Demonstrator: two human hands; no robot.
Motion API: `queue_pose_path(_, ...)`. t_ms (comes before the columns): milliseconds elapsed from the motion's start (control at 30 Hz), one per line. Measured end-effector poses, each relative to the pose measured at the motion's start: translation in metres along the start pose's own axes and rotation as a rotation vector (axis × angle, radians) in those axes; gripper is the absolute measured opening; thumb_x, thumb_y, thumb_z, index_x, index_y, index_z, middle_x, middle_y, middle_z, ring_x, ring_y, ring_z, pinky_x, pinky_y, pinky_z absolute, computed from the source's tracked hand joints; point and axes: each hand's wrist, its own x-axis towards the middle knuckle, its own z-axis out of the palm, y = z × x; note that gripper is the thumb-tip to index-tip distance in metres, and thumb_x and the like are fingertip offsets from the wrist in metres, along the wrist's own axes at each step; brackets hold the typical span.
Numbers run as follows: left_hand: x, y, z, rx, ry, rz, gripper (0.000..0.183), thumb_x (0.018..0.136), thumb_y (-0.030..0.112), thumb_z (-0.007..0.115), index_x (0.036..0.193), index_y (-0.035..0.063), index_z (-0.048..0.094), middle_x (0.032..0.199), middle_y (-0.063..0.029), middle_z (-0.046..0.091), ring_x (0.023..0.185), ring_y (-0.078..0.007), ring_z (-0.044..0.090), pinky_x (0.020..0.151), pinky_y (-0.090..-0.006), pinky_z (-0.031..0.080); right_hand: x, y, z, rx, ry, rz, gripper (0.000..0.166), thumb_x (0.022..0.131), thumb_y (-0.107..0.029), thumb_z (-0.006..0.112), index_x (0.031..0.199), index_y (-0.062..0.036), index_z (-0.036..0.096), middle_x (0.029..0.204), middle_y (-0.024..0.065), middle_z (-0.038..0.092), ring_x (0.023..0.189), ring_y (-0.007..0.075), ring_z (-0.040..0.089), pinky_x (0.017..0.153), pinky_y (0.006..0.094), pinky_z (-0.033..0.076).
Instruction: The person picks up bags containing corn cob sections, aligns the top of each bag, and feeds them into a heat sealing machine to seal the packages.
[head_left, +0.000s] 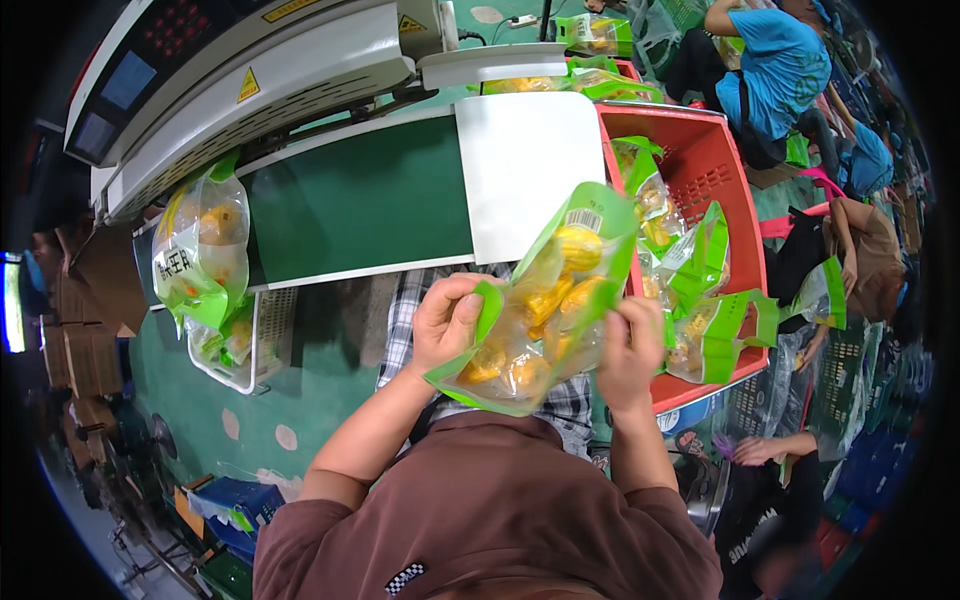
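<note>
A clear plastic bag with green ends (541, 330), holding several yellow fruits or vegetables, is tilted in front of my body. My left hand (448, 319) pinches its green edge at the left, thumb on top. At the right, my right hand (631, 349) grips the bag's other side; that hand is slightly blurred. Beyond the bag lies the white end plate (534, 165) of a conveyor with a green belt (360, 199). Another filled bag (202, 244) stands at the belt's left end, beside the machine. More such bags (697, 262) lie in a red plastic crate (694, 131) at the right.
A white machine housing (300, 97) with control panels spans the upper left. Below the belt's left end stands a white basket (259, 345) with bags in it. Several co-workers sit at the right, one in a blue shirt (776, 67). Blue crates (240, 506) are at lower left.
</note>
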Motion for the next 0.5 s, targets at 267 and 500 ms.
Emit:
queue_pose_path(267,0.011,0.014,-0.002,0.216,-0.011,0.523,0.01,0.089,0.009,0.044,0.096,0.0022,0.045,0.097,-0.0163,0.058,0.088,-0.027,0.055,0.078,-0.0367,0.045,-0.092,0.036,-0.048,0.109,0.159,-0.056,0.017,0.074,-0.011,0.06,0.084,-0.0031,0.049,0.089,0.0099,0.05,0.078,0.0265,0.051,0.069,0.0363,0.044)
queue_pose_path(500,0.005,-0.001,-0.01,0.22,-0.116,0.296,0.012,0.089,0.014,0.046,0.093,0.0026,0.047,0.095,-0.0153,0.06,0.088,-0.0261,0.054,0.079,-0.0359,0.043,-0.105,0.041,-0.044,0.133,0.049,0.053,0.023,0.069,-0.012,0.064,0.083,-0.0028,0.048,0.085,0.0108,0.049,0.077,0.0262,0.05,0.07,0.0359,0.042)
